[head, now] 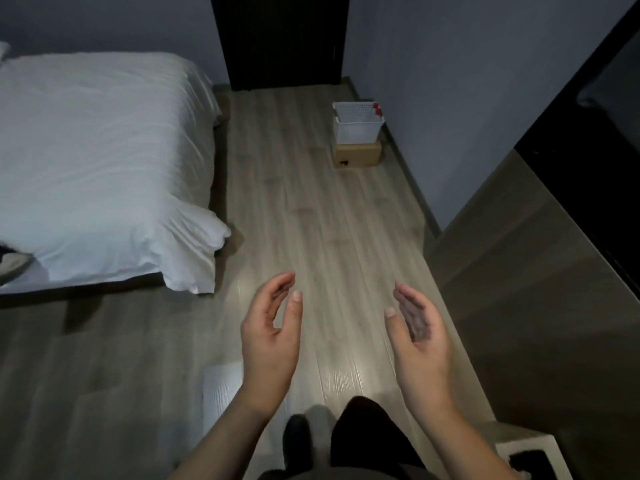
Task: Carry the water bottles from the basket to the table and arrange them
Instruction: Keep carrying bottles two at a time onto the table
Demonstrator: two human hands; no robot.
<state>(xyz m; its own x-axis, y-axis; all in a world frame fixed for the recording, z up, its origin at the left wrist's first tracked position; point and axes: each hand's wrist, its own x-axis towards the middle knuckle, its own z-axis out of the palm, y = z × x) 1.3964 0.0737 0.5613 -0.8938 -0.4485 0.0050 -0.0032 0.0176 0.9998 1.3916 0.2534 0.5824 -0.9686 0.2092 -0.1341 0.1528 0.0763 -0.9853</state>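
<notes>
A white slatted basket (356,129) stands on a cardboard box (356,154) far ahead, against the right wall. Red caps of water bottles (377,110) poke above its right rim; the bottles' bodies are hidden inside. My left hand (272,336) and my right hand (417,336) are held out in front of me above the wooden floor, palms facing each other, fingers relaxed and empty. Both hands are far from the basket.
A bed with white bedding (97,168) fills the left side. A dark door (280,39) lies at the far end. A brown table surface (540,289) runs along the right under a dark panel. Wooden floor (329,220) stretches between bed and wall.
</notes>
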